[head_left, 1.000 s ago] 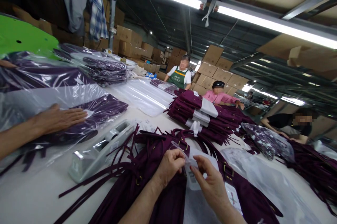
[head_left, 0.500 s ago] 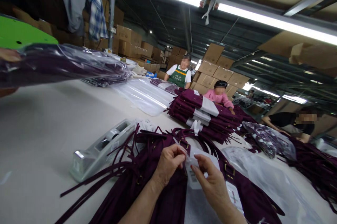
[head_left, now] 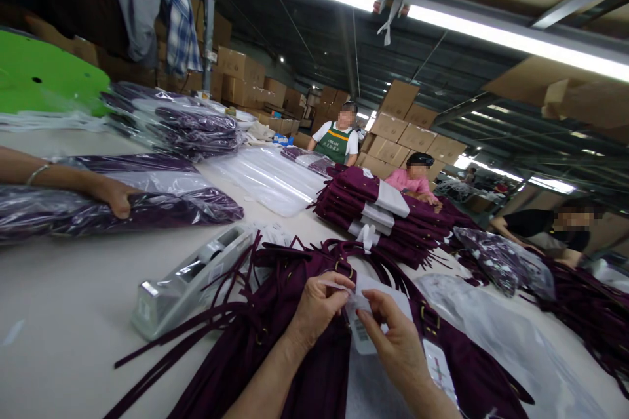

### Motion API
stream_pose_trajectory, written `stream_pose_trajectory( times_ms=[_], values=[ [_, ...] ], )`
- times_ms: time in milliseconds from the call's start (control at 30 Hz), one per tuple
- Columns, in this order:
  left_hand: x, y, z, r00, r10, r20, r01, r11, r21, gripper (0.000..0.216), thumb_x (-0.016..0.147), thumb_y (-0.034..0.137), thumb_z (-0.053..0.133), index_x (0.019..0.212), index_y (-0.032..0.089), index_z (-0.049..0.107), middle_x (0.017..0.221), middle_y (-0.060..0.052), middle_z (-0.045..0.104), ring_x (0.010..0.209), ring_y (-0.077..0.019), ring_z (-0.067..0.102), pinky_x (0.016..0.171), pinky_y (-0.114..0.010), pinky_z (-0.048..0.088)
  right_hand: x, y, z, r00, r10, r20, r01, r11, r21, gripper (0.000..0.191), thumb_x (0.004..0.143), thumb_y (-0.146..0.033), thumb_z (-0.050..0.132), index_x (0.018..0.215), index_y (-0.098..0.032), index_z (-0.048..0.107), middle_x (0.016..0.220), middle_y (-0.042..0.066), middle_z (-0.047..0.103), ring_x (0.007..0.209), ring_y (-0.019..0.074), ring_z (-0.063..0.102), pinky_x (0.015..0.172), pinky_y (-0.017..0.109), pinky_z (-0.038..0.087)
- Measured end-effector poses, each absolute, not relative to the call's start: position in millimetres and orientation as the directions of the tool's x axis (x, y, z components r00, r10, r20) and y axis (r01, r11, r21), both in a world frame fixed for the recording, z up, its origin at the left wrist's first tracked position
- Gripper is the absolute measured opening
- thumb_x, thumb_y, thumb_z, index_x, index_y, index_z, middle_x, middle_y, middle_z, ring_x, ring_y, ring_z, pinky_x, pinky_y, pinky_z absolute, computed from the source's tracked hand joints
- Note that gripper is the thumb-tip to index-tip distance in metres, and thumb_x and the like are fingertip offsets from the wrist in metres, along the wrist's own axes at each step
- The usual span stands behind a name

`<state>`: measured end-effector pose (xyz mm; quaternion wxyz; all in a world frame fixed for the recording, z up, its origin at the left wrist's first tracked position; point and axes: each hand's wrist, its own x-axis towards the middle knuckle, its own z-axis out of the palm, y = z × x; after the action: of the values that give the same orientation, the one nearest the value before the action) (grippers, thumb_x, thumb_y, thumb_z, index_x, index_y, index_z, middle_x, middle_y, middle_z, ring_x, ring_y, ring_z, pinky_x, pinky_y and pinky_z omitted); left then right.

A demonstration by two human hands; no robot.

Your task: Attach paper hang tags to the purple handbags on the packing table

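My left hand [head_left: 317, 307] and my right hand [head_left: 393, 337] meet over a dark purple garment [head_left: 275, 340] with long straps that lies on the table in front of me. Between their fingertips they pinch a small clear plastic piece attached to a white barcode tag [head_left: 360, 327]. A second white tag [head_left: 437, 366] lies on the garment just right of my right wrist. A brass buckle [head_left: 343, 268] shows just beyond my left hand.
A grey tape dispenser [head_left: 189, 278] stands left of the garment. A co-worker's arm [head_left: 63, 179] rests on bagged purple garments [head_left: 147, 202]. Folded purple garments [head_left: 378, 216] are stacked ahead, clear bags [head_left: 275, 176] behind them. Three more people work at the far side.
The co-worker on the left lifted a bagged garment off the table, then laid it back down and now rests a hand on it. My hands stayed on the tag.
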<state>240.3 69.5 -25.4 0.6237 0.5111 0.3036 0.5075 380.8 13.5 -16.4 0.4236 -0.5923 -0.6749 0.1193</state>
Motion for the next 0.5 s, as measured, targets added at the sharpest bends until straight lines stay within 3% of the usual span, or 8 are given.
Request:
stream_pose_trajectory(
  times_ms=[200, 500],
  values=[
    [240.6, 69.9, -26.9, 0.323, 0.938, 0.126, -0.309, -0.022, 0.951, 0.014, 0.061, 0.019, 0.053, 0.071, 0.013, 0.061, 0.047, 0.004, 0.046, 0.043, -0.0067, 0.04, 0.045, -0.019, 0.031, 379.8, 14.2, -16.6, 0.087, 0.901, 0.425, 0.662, 0.267, -0.7, 0.025, 0.077, -0.038, 0.054, 0.092, -0.017, 0.055, 0.061, -0.002, 0.049, 0.055, 0.013, 0.047, 0.052, 0.023, 0.042],
    [246.9, 73.4, -34.7, 0.364, 0.923, 0.125, -0.373, 0.022, 0.928, 0.016, 0.06, 0.02, 0.058, 0.075, 0.013, 0.058, 0.057, 0.003, 0.052, 0.04, -0.0046, 0.041, 0.041, -0.018, 0.031, 380.4, 16.6, -21.6, 0.163, 0.967, 0.197, 0.37, 0.125, -0.92, 0.038, 0.072, -0.044, 0.061, 0.097, -0.017, 0.051, 0.067, 0.0, 0.054, 0.058, 0.0148, 0.051, 0.051, 0.024, 0.041]
  ],
)
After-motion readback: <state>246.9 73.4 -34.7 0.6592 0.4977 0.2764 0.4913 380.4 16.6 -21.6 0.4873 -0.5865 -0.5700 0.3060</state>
